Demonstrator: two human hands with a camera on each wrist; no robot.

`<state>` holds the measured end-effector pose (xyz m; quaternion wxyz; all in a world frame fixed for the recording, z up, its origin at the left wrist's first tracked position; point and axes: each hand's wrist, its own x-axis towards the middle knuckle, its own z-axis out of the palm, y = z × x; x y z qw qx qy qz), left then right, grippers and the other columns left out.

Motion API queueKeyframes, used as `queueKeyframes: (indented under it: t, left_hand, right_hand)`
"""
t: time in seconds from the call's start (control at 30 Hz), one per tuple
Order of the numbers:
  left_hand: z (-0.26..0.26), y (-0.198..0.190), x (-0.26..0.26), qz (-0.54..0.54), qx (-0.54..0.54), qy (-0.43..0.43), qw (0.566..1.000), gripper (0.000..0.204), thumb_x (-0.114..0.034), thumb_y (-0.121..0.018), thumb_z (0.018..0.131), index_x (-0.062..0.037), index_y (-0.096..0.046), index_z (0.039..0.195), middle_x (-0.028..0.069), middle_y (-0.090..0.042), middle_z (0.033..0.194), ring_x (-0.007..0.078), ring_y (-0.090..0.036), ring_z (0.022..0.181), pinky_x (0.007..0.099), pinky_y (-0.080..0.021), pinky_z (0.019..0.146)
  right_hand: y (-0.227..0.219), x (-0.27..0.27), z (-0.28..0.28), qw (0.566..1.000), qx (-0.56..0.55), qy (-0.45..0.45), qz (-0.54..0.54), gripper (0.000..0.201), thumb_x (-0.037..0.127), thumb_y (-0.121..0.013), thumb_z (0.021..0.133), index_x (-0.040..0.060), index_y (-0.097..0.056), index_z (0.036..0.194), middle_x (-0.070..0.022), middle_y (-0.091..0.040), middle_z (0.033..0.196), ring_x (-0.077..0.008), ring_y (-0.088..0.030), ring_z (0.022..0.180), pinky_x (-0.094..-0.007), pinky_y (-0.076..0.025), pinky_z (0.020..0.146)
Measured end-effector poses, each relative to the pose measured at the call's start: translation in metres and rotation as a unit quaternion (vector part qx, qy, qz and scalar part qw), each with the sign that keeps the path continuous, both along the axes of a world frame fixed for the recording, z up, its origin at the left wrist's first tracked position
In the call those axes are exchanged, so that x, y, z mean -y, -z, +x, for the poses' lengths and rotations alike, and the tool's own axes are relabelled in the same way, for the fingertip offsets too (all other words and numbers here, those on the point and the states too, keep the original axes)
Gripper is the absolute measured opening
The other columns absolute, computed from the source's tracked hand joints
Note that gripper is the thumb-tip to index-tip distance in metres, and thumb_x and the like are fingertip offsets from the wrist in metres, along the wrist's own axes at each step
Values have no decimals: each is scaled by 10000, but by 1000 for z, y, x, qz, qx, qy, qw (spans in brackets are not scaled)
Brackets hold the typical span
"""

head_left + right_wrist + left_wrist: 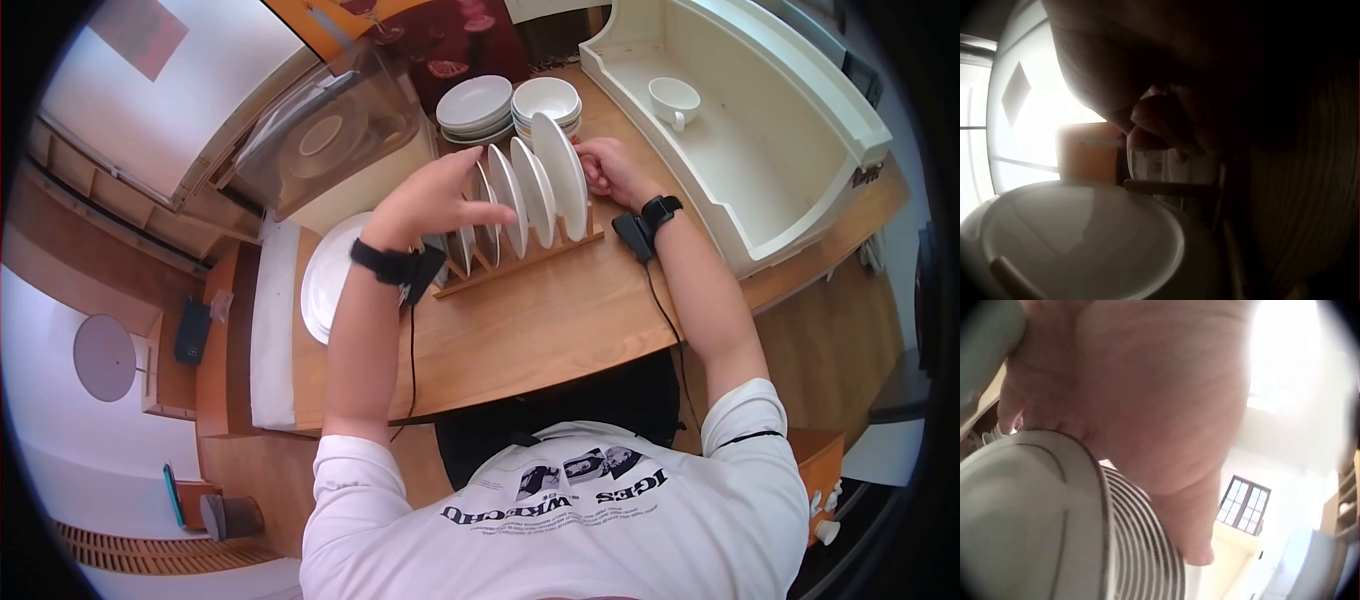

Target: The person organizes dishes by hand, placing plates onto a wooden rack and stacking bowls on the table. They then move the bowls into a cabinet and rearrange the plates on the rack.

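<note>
White plates (pixel 560 180) stand on edge in a wooden rack (pixel 520 272). Over the plates on the rack's left side is my left hand (pixel 425 205), thumb stretched across their edges and fingers spread. The left wrist view shows that hand (pixel 1160 394) above a large plate (pixel 1016 519) and a row of rims; its exact contact is unclear. My right hand (pixel 615 172) is beside the rightmost plate, fingers loosely curled. In the dark right wrist view, the right hand (pixel 1166 81) is above a plate (pixel 1085 237), with no object visible in its grasp.
Stacked bowls (pixel 475 105) and more bowls (pixel 547 100) are behind the rack. Large plates (pixel 325 285) lie at the left, near a transparent lid (pixel 325 135). A cream bin (pixel 765 190) on the right holds a white cup (pixel 674 98). Wrist cables hang toward the table's front.
</note>
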<state>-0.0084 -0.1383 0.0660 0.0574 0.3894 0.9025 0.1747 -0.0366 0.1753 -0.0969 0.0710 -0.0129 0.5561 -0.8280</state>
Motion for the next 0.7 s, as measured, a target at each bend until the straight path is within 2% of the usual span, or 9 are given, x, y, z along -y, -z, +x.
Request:
queueKeyframes:
  t: [0.03, 0.07, 0.17, 0.2, 0.3, 0.4, 0.5, 0.6, 0.7]
  left_hand:
    - [-6, 1, 0, 1, 28, -17, 999, 1036, -516, -890, 828, 110, -448, 1526, 299, -610, 1443, 347, -629, 1314, 418, -506, 1089]
    - [-11, 1, 2, 8, 131, -71, 989, 971, -512, -844, 888, 106, -455, 1527, 243, -649, 1414, 265, -661, 1253, 378, -536, 1024]
    - [-31, 3, 1, -13, 222, -73, 972, 938, -510, -807, 929, 97, -446, 1547, 202, -673, 1379, 228, -672, 1211, 357, -545, 990]
    - [-27, 0, 0, -17, 196, -82, 977, 904, -505, -779, 957, 82, -445, 1558, 181, -683, 1346, 219, -672, 1187, 353, -545, 977]
    - [-34, 9, 3, 5, 198, -61, 978, 920, -502, -783, 955, 87, -428, 1566, 195, -676, 1370, 215, -673, 1182, 349, -539, 987]
    - [-25, 9, 4, 28, 178, -80, 980, 920, -488, -795, 947, 97, -430, 1557, 214, -645, 1427, 218, -658, 1229, 348, -521, 1027]
    - [-31, 19, 9, 37, 138, -42, 989, 1175, -644, -876, 776, 130, -428, 1538, 306, -643, 1386, 322, -698, 1191, 394, -594, 902]
    - [-12, 22, 18, 0, -103, 64, 993, 1287, -652, -920, 684, 131, -389, 1556, 338, -591, 1436, 413, -622, 1297, 453, -522, 1060]
    - [7, 12, 26, -33, -115, 67, 991, 1354, -651, -947, 614, 128, -374, 1561, 336, -567, 1455, 460, -547, 1363, 461, -430, 1169]
  right_hand:
    - [-1, 0, 0, 1000, 1, 3, 2, 175, 171, -609, 1020, 24, -687, 966, 15, -510, 576, -77, -407, 425, -261, -276, 391]
    - [-2, 1, 1, 1000, 2, 6, 4, 176, 172, -609, 1020, 24, -687, 964, 16, -511, 576, -78, -407, 424, -262, -277, 390]
    - [-5, 1, 3, 1000, 5, 10, 10, 178, 172, -607, 1021, 27, -688, 957, 18, -512, 575, -77, -409, 424, -262, -282, 390]
    - [-5, 2, 3, 1000, 6, 10, 8, 178, 173, -607, 1021, 29, -689, 955, 19, -514, 575, -77, -411, 424, -262, -283, 389]
    - [-3, 2, 1, 1000, 7, 6, 2, 177, 173, -608, 1020, 33, -691, 951, 22, -518, 574, -77, -416, 423, -262, -284, 388]
    - [-1, 1, 0, 1000, 8, 3, 3, 176, 175, -610, 1021, 36, -692, 950, 23, -521, 572, -77, -420, 422, -263, -284, 386]
    - [-3, 1, 1, 1000, 9, 9, 7, 176, 176, -611, 1022, 38, -692, 951, 23, -522, 570, -77, -422, 422, -263, -283, 385]
    - [-4, 2, 1, 1000, 9, 9, 13, 172, 176, -610, 1021, 38, -690, 955, 24, -521, 570, -75, -421, 422, -261, -282, 385]
    - [-3, 3, 0, 1000, 8, 4, 17, 167, 175, -607, 1021, 39, -684, 961, 24, -518, 570, -73, -418, 421, -260, -279, 385]
